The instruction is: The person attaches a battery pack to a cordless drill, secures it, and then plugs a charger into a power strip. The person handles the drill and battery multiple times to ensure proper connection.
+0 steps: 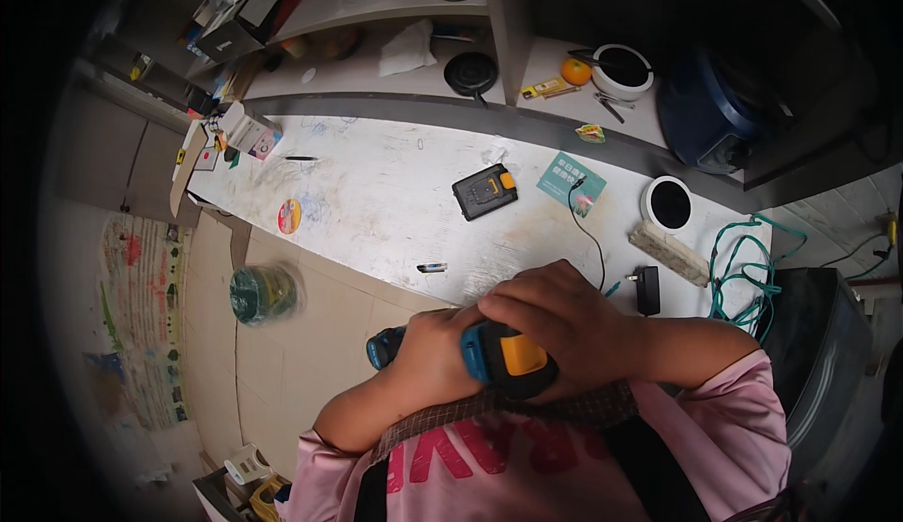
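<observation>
Close to my chest I hold a blue and black cordless drill (384, 346) with both hands. My left hand (428, 348) is wrapped round its grip, so most of the tool's body is hidden. At the drill's base sits a battery with a yellow latch (523, 355), facing up. My right hand (569, 315) is closed on that base, fingers bent over its far side. Beyond my hands, a separate black battery pack (484, 195) with a yellow button lies on the white table (376, 183).
A black charger (647, 290), a thin cable (596, 238), a teal card (564, 181), a white roll (668, 204) and a tangled green cord (743, 277) lie on the table's right. A pen (433, 267) lies near its front edge. A green-tinted jar (259, 294) stands on the floor.
</observation>
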Action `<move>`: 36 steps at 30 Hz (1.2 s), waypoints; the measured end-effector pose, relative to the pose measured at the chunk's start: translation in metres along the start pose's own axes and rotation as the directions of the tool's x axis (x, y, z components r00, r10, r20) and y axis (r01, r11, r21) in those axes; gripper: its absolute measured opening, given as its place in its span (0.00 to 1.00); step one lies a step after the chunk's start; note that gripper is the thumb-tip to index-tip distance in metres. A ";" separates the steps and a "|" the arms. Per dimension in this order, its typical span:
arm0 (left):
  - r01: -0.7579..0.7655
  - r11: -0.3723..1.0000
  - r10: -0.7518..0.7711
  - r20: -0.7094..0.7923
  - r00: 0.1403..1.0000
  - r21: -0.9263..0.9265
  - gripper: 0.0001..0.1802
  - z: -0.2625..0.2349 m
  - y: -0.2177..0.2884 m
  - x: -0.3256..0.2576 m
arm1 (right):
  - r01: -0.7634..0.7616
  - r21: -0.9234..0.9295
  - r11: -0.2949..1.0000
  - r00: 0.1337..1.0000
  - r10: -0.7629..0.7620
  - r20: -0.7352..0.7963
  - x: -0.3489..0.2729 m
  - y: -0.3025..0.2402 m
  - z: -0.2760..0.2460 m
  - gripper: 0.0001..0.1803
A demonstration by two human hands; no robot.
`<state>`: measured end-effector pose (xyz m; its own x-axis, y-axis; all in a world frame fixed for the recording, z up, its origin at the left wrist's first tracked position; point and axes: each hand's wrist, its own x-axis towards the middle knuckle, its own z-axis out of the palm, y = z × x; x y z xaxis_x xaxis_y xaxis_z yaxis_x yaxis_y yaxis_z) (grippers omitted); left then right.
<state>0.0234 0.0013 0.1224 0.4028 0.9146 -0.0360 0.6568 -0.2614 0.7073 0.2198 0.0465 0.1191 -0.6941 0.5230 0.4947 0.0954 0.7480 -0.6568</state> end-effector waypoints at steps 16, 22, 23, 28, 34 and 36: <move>0.127 0.852 -0.216 -0.119 0.969 -0.507 0.20 0.070 -0.086 -0.012 | -0.419 -0.425 0.802 0.889 0.458 -0.012 -0.036 0.067 0.026 0.47; 0.195 0.757 -0.297 -0.063 0.953 -0.623 0.21 0.083 -0.112 -0.014 | -0.490 -0.545 0.680 0.762 0.638 0.111 -0.093 0.117 0.065 0.45; 0.148 0.751 -0.260 -0.083 0.962 -0.644 0.24 0.087 -0.119 -0.015 | -0.479 -0.513 0.712 0.800 0.595 0.079 -0.100 0.127 0.073 0.46; 0.086 0.761 -0.243 -0.160 0.957 -0.643 0.36 0.103 -0.151 -0.025 | -0.457 -0.519 0.722 0.796 0.592 0.122 -0.087 0.134 0.087 0.43; 0.012 0.925 -0.139 -0.308 0.941 -0.381 0.32 0.087 -0.126 -0.036 | -0.480 -0.479 0.735 0.794 0.596 0.120 -0.086 0.147 0.095 0.48; -0.080 0.963 -0.020 -0.369 0.929 -0.256 0.30 0.083 -0.124 -0.035 | -0.481 -0.455 0.749 0.806 0.582 0.108 -0.078 0.151 0.097 0.48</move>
<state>-0.0195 -0.0242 -0.0224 0.1261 0.9690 0.2124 0.4376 -0.2464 0.8647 0.2193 0.0787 -0.0735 -0.5804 0.8131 -0.0452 0.7301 0.4950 -0.4710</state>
